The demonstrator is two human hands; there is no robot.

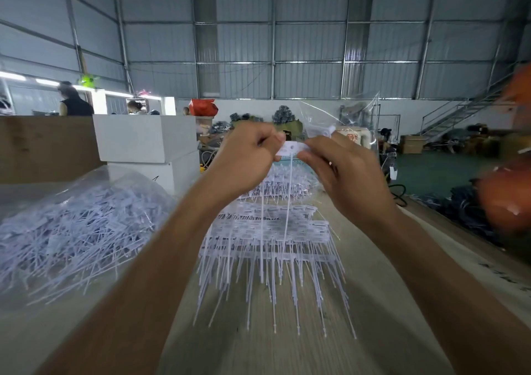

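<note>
White plastic seal tag (290, 148) held above the middle of the worktop (287, 354): our left hand (247, 156) and right hand (339, 170) pinch its ends, fingers curled. We'd best keep grips close and twist evenly, clear of the laid-out seals (270, 231).

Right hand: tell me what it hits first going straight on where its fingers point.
Pinching the white tag, the right hand points leftward; it would probably meet the left hand at the tag's other end first, depth unclear.

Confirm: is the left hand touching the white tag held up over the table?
Touching. The head view shows the left hand pinching one end of the white tag, with the right hand pinching the other end.
</note>
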